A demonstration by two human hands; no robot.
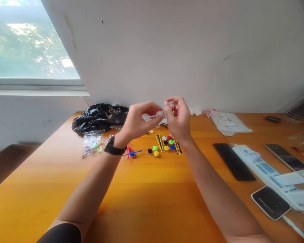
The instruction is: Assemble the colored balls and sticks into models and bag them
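Note:
My left hand point(144, 116), with a black watch point(114, 146) on its wrist, pinches a small white spinner piece point(160, 114); a thin white strip shows along the fingers. Close beside it, my right hand point(178, 116) has its thumb and fingers curled together; whatever is between them is hidden. Below the hands, several round coloured spinner bases point(156, 153) stand on the table. Thin coloured arrows point(177, 145) lie beside them in bundles. A blue arrow spinner point(132, 154) and a red arrow spinner point(128, 149) are near my left wrist.
A black plastic bag point(91, 118) and a clear bag of small coloured parts point(92, 145) lie on the left of the wooden table point(142, 189). To the right are a black phone point(234, 162), a white power strip point(264, 170), a square black-topped device point(270, 202) and a white package point(229, 123).

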